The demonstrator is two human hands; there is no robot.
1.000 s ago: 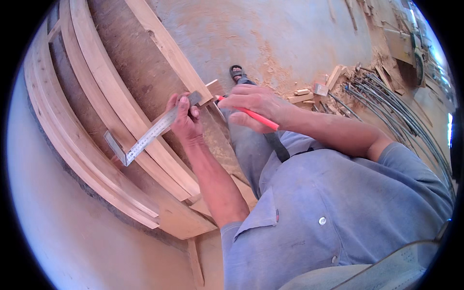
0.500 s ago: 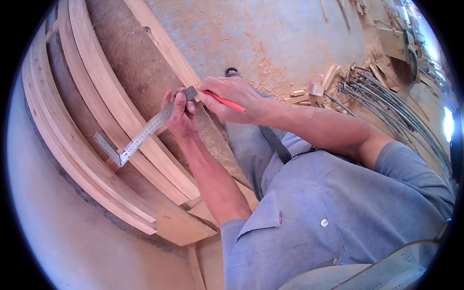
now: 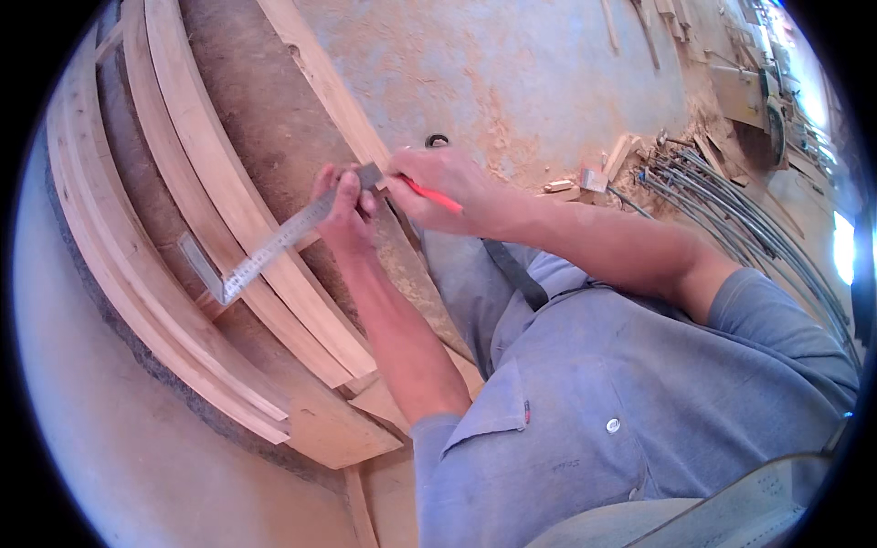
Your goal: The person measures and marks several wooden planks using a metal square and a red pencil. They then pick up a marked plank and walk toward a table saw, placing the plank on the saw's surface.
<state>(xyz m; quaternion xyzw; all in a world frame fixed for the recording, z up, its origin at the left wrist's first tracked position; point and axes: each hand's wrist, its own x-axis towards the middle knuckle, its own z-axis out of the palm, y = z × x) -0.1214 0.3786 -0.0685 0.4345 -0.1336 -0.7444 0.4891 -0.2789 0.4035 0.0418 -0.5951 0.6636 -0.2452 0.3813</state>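
Observation:
My left hand (image 3: pixel 347 212) is closed on a metal try square (image 3: pixel 290 228), thumb on top near the end of its graduated blade. The square's short arm hangs down at the left over curved wooden strips. My right hand (image 3: pixel 443 190) grips a red pencil (image 3: pixel 431 195) beside that blade end. The pencil's point is hidden by my fingers. Between the hands lies the near end of a straight wooden rail (image 3: pixel 333 87), which runs away toward the far left and has a notch in its edge.
Several curved wooden pieces (image 3: pixel 206 119) lie on the brown workbench (image 3: pixel 237 64) at the left. To the right, long metal rods (image 3: pixel 731 205) are piled on the floor beside wood offcuts (image 3: pixel 621 155). Shavings cover parts of the floor (image 3: pixel 512 55).
The view has shifted slightly, so the bench and wood sit a little differently in it. Both hands keep their grips on the try square and the pencil, nearly in the same place.

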